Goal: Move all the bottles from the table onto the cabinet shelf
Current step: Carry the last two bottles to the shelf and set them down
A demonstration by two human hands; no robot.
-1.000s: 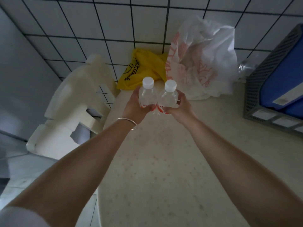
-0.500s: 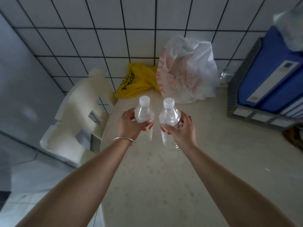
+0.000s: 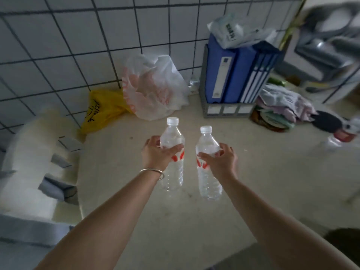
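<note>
Left hand (image 3: pixel 155 152) clamped round left bottle (image 3: pixel 173 152), right hand (image 3: pixel 220 158) round right bottle (image 3: pixel 207 164). Thin clear plastic, likely crushable, slippery; mid-body label grip looks best.

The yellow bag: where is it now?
Head view, left of centre: the yellow bag lies against the tiled wall, touching the white plastic bag.

both bare forearms reach in from the bottom corners of the frame and converge toward its centre, hands level and a little apart. left hand (image 3: pixel 156 155) curled round the upper body of a clear bottle (image 3: pixel 173 152), thumb across its front, thin metal bangle (image 3: pixel 153 171) on the wrist. right hand (image 3: pixel 220 160) grips a second clear bottle (image 3: pixel 207 162) likewise, fingers wrapped behind it.
</note>
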